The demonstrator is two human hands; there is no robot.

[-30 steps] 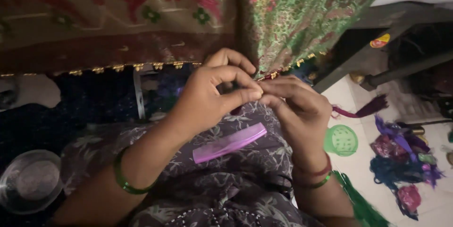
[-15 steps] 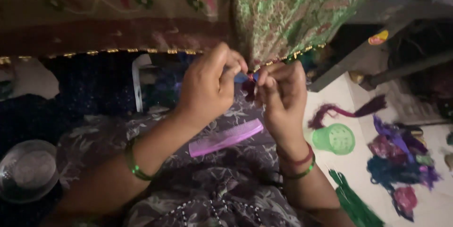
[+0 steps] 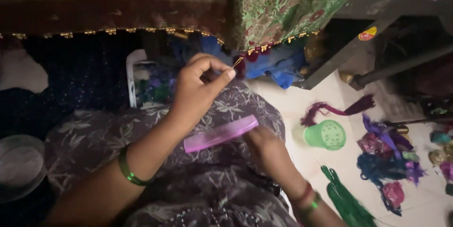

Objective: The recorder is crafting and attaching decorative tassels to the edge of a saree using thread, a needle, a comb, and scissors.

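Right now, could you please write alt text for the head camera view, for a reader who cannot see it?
A person's left hand pinches a thin needle at the beaded edge of a green patterned cloth, while the right hand rests low on the lap beside a pink comb. On the pale floor to the right lie a green plastic cup and coloured thread tassels.

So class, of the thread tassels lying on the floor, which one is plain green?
The long green tassel nearest the right hand, at the bottom edge. The others are maroon, blue and pink.

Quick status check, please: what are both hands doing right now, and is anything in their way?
Left hand pinching a needle at the green cloth's beaded edge. Right hand down on the lap beside the pink comb. Nothing in the way.
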